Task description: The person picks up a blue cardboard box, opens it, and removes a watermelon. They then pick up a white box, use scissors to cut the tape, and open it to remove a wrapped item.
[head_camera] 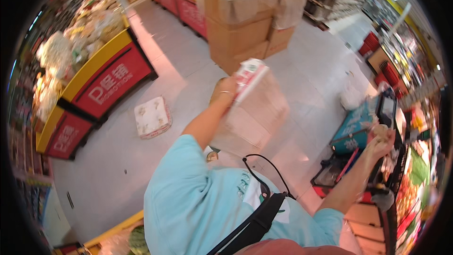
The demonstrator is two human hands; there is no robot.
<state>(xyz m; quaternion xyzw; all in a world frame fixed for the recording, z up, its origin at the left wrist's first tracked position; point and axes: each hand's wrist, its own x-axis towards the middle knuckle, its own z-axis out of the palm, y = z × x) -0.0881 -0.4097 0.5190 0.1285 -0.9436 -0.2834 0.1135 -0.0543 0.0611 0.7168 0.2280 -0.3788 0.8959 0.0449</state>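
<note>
My left hand is closed on the upper edge of a large pale carton with a red-and-white printed end. The carton is tilted in front of me and blurred by motion. Out to the right, my right hand is over a black-framed cart, beside a teal box bearing white writing. Something pale and crumpled shows at its fingers, but blur hides whether they grip it.
A flat white box lies on the floor to my left, near a red-and-yellow promotion stand piled with bagged goods. Tall cardboard boxes with plastic liners stand ahead. A white plastic bag lies beside the cart. Watermelons show at bottom left.
</note>
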